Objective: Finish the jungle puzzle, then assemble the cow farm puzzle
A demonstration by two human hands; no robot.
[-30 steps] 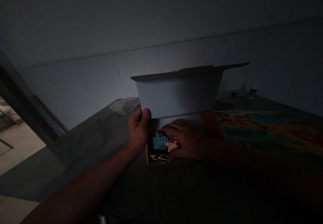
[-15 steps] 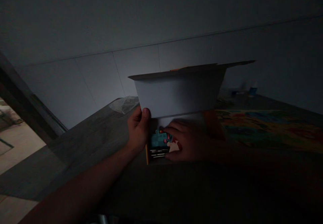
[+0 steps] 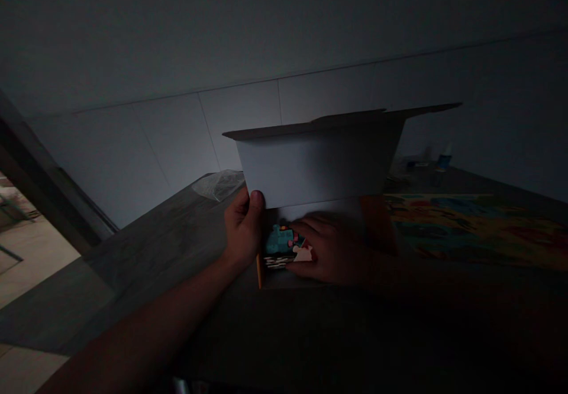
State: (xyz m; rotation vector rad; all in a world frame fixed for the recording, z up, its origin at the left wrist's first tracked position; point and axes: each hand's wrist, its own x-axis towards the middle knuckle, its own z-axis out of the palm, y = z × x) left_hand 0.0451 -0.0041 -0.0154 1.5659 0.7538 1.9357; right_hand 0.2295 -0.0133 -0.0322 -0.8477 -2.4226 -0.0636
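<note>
A cardboard box (image 3: 320, 172) with a white inside stands with its lid raised on the dark table. My left hand (image 3: 243, 225) is closed on the box's left edge, thumb on the inner side by the lid's fold. Inside lies a stack of jigsaw puzzle pieces (image 3: 279, 240), teal on top with pink and orange spots, their pale edges showing at the front. My right hand (image 3: 331, 249) reaches in and grips the stack, with fingers at the back and thumb at the front near a pale piece (image 3: 303, 254). The palm hides the stack's right part.
To the right lies a colourful printed picture sheet (image 3: 470, 222). Crumpled clear plastic (image 3: 219, 184) rests behind my left hand. A small blue bottle (image 3: 444, 157) stands at the back right by the tiled wall (image 3: 242, 110). The light is dim.
My right hand has shifted slightly, and the stack's front edges sit a little higher and farther back. The lid's right end has moved slightly rightward. My left hand keeps its hold.
</note>
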